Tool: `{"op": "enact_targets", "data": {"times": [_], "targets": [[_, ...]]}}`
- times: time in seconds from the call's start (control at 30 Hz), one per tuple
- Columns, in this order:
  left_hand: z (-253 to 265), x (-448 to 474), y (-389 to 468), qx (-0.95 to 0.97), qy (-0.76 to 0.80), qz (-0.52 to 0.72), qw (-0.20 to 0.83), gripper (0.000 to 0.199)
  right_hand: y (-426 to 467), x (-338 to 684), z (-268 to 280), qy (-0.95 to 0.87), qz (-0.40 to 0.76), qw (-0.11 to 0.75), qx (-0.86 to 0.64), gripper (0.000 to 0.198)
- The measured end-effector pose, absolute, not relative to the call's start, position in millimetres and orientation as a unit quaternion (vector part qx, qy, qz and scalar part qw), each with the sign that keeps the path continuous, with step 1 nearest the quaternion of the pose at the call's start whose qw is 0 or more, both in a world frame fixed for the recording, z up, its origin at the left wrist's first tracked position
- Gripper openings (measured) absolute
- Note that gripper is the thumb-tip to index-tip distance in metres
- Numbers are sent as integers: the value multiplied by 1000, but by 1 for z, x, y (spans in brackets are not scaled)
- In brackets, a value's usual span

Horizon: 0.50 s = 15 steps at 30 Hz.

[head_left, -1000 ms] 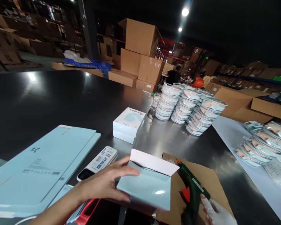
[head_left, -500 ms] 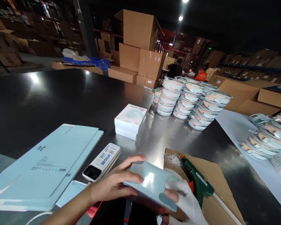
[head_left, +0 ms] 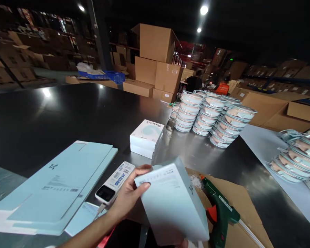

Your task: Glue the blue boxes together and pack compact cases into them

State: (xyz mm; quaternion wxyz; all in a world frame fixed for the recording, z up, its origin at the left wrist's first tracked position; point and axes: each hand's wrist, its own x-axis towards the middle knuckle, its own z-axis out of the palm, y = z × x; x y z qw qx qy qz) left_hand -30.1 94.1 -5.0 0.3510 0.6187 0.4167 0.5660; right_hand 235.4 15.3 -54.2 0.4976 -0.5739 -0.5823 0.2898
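A light blue cardboard box [head_left: 167, 203] is tilted up in front of me, with small print along its upper edge. My left hand [head_left: 136, 186] grips the box's upper left corner, thumb on the near face and fingers behind. At the bottom edge of the box, a fingertip of my right hand [head_left: 184, 243] shows against it; the rest of that hand is mostly hidden. Just right of the box, a green glue gun [head_left: 219, 206] with an orange trigger lies on a piece of cardboard [head_left: 248, 213]. Left of my left hand is a white power bank [head_left: 116, 182] with a dark display.
Flat light blue box blanks [head_left: 67, 179] lie at left. White boxes [head_left: 147, 137] stand stacked mid-table. Stacks of round, clear-wrapped containers [head_left: 191, 110] are behind, with more [head_left: 297, 158] at far right. Large cartons [head_left: 155, 65] and people are in the background.
The light blue box has been turned and tipped up, showing a printed face. My right hand has moved from its right side to below it, mostly out of sight. The view has shifted slightly.
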Motion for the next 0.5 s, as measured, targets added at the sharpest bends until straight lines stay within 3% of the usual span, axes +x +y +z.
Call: {"op": "enact_targets", "data": {"times": [0.13,0.27,0.5], "targets": [[5,-42,110,620,478,552,287,53,58,226,-9,-570,199,450,-658,72],[24,-71,151,647,522,529,170,38,141,215,36,-637,93,355,-678,73],[14,-79,232,705,572,410,83,57,211,172,8,-764,64,141,-626,80]]}}
